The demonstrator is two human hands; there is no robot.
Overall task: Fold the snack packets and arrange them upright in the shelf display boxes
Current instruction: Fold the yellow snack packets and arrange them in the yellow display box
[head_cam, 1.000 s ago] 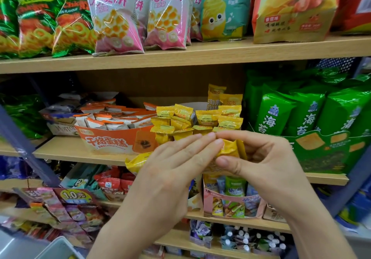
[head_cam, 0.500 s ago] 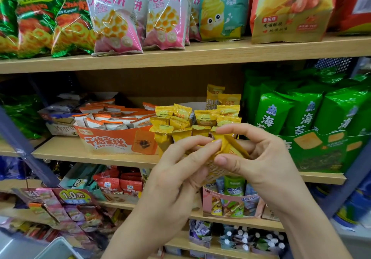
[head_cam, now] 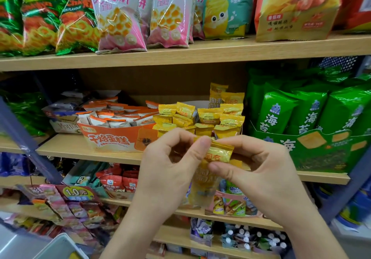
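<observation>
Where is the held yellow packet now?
Head view, centre: the packet is pinched between the left hand and right hand, before the middle shelf.

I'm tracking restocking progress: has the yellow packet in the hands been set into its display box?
No, the left hand and right hand both pinch the yellow packet in front of the shelf.

The small yellow foil snack packet (head_cam: 219,154) shows only its upper part; below the thumbs of the left hand (head_cam: 168,170) and right hand (head_cam: 261,172) it blurs into a yellow smear. Just behind the hands, the front of the white cardboard display box (head_cam: 200,103) is hidden. Both forearms (head_cam: 313,238) run off the bottom edge, as does a pale plastic bin (head_cam: 58,246) down-left of the hands.
</observation>
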